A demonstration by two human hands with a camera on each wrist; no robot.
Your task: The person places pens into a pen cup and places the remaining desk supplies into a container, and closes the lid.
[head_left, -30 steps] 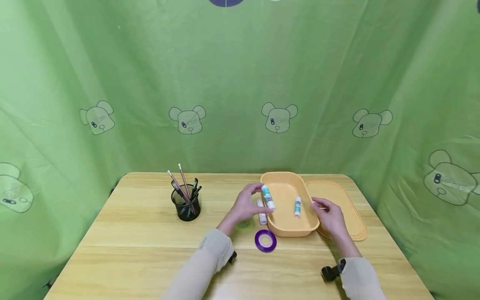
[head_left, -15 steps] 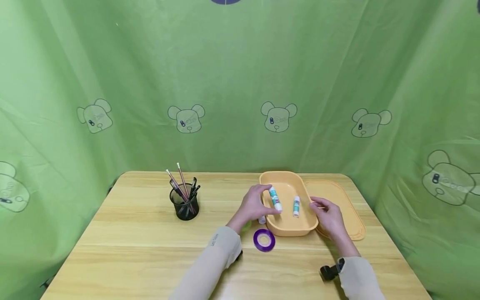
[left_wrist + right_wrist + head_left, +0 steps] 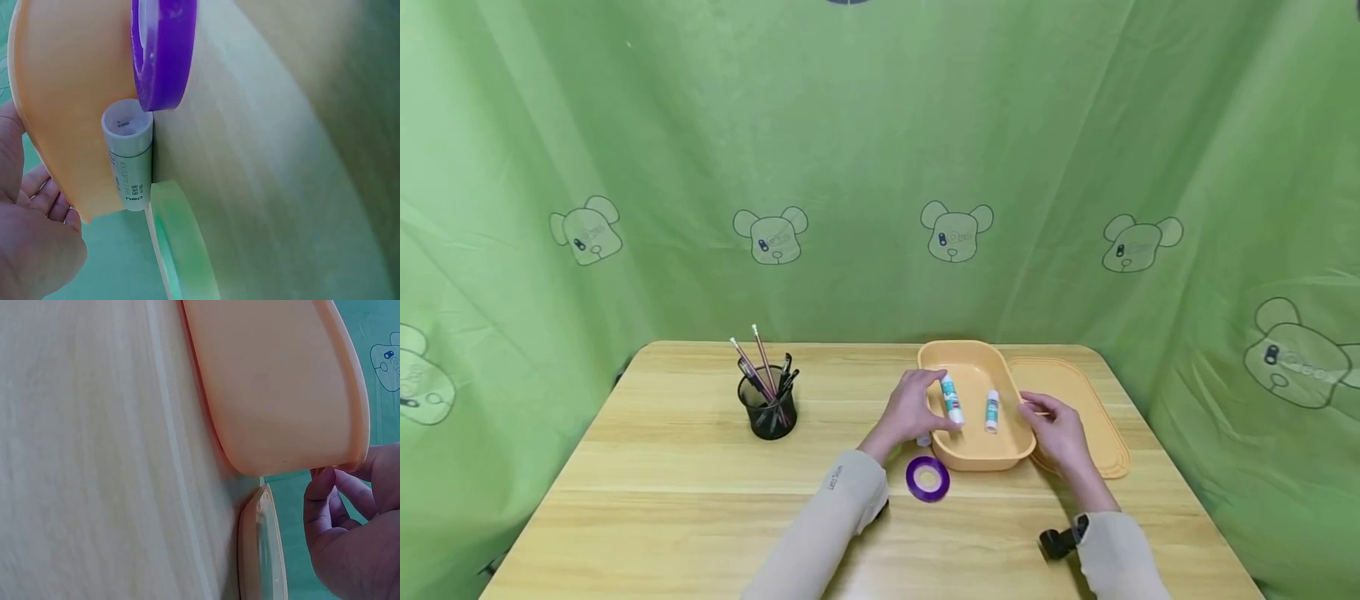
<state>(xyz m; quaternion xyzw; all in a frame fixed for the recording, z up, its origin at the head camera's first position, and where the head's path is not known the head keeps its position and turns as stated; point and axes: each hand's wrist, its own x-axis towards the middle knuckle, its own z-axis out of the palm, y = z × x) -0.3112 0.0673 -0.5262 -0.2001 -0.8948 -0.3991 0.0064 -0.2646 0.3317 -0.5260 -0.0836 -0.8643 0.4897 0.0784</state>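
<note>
A glue stick (image 3: 952, 399) with a teal label is pinched at its ends by my left hand (image 3: 914, 408), inside the left part of the orange plastic box (image 3: 977, 462). Another glue stick (image 3: 992, 412) lies on the box's floor to the right. My right hand (image 3: 1058, 428) pinches the right rim of the box, thumb outside in the right wrist view. In the left wrist view, a whitish glue stick (image 3: 130, 156) lies on the table against the box's outer wall, between a purple tape roll (image 3: 165, 56) and a green tape roll (image 3: 187, 244).
The box's flat orange lid (image 3: 1101, 425) lies on the table to the right, partly under the right hand. A black mesh pen cup (image 3: 771, 419) with pencils and pens stands at the left. Behind the wooden table (image 3: 700, 517) hangs a green curtain (image 3: 865, 150).
My left hand has moved right with its glue stick, from over the box's left rim to inside the box, then stayed nearly still. My right hand keeps its place on the rim.
</note>
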